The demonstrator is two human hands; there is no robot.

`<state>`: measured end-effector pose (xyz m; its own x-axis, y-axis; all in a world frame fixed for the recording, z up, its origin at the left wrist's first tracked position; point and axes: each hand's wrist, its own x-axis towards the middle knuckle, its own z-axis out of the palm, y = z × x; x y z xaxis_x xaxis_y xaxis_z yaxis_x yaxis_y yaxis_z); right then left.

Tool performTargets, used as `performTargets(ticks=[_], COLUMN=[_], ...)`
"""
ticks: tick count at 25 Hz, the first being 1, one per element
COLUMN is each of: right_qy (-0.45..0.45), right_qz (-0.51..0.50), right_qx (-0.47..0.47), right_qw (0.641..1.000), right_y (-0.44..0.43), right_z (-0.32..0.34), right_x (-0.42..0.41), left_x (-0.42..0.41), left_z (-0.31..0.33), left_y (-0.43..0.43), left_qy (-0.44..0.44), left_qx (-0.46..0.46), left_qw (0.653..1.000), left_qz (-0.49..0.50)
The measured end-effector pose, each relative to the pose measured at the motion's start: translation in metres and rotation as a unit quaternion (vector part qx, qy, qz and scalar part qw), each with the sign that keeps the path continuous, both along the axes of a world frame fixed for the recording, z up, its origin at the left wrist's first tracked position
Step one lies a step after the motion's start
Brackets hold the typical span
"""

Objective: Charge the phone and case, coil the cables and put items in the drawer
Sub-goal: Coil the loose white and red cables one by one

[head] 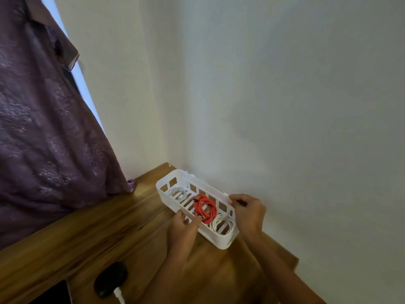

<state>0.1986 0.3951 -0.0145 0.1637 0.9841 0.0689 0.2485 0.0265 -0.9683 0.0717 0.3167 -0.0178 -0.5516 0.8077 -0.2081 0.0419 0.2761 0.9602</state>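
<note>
A white plastic basket with slotted sides [222, 242] sits in the corner of a brown wooden desk [109, 227], its far long side close against the pale wall [285, 106]. Whether its base rests fully on the wood or is slightly lifted cannot be told.

Three coiled cables lie in a row inside it: a white coiled cable [178, 194] at the far end, a red coiled cable [205, 208] in the middle, and a second white coil [221, 224] at the near end, partly hidden behind the basket's slots.

Both hands hold the basket. The left hand [186, 227] grips the long side nearest the person, its fingers [195, 219] curled over the rim beside the red coiled cable. The right hand [247, 212] holds the opposite long side by the wall, its thumb and fingers [235, 200] pinching the rim there.

A purple patterned curtain [43, 128] hangs at the left, its hem reaching down to the desk's back edge. At the lower left, well apart from the basket, a small black rounded object [110, 278] lies on the wood with a white plug [118, 296] at its near end; what it is cannot be made out
</note>
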Motion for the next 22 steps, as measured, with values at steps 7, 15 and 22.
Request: performTargets(ticks=[7, 15, 22], right_qy=[-0.05, -0.214, -0.375], right_qz=[-0.012, 0.1, 0.216], right_qx=[0.043, 0.291, 0.417], right_qw=[0.998, 0.927, 0.799], right_y=[0.022, -0.015, -0.02], right_z=[-0.027, -0.051, -0.09], right_x=[-0.002, 0.008, 0.026], left_x=[0.001, 0.011, 0.013], left_z=[-0.024, -0.027, -0.031], left_y=[0.021, 0.021, 0.031], left_qy=[0.02, 0.035, 0.035], left_qx=[-0.034, -0.042, -0.047], left_qw=[0.999, 0.998, 0.997], left_qz=[-0.015, -0.038, -0.051])
